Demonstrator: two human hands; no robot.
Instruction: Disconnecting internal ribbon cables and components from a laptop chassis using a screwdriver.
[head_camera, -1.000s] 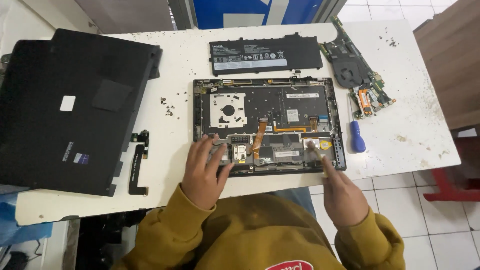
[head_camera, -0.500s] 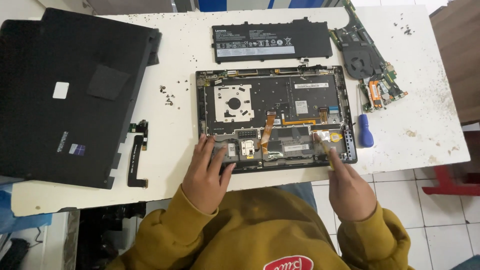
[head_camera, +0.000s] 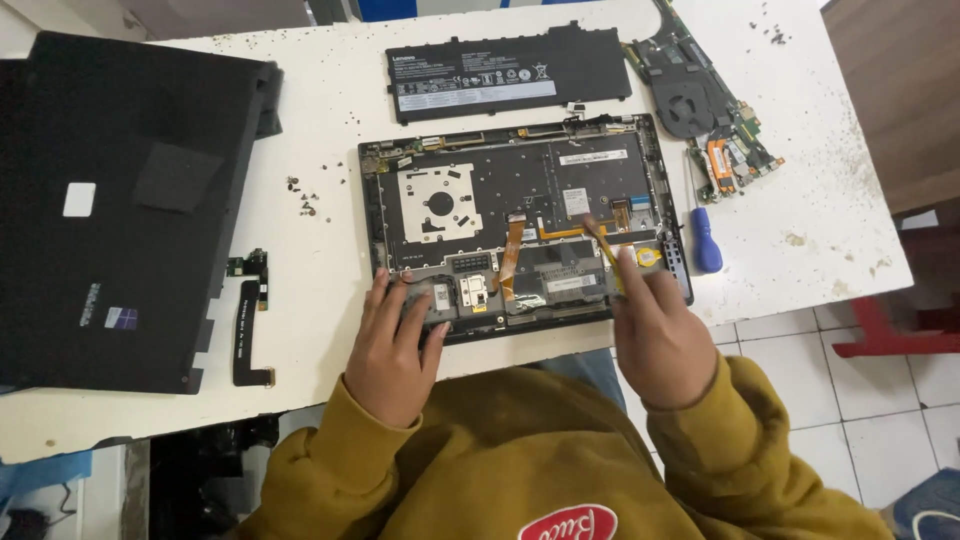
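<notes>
2 hands (head_camera: 395, 350) (head_camera: 655, 335) rest on the laptop base (head_camera: 520, 220), each grip released, grasping nothing.

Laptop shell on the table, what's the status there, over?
Left hand flat on laptop shell near edge. Right hand fingertips on its right corner. Blue screwdriver beside, loose screws left; nothing blocking.

Flat black battery pack (head_camera: 508, 72) on white table (head_camera: 320, 240), well beyond both hands. Motherboard with round fan (head_camera: 705, 105) far right of right hand, up-table. Blue-handled screwdriver (head_camera: 704, 243) just right of right hand's fingertips. Black lid panel (head_camera: 120, 200) well left of left hand. Black flex strip with small board (head_camera: 250, 320) near left hand's left side. Loose screws (head_camera: 303, 200) above left hand. Red stool (head_camera: 890, 330) on tiled floor, right.
</notes>
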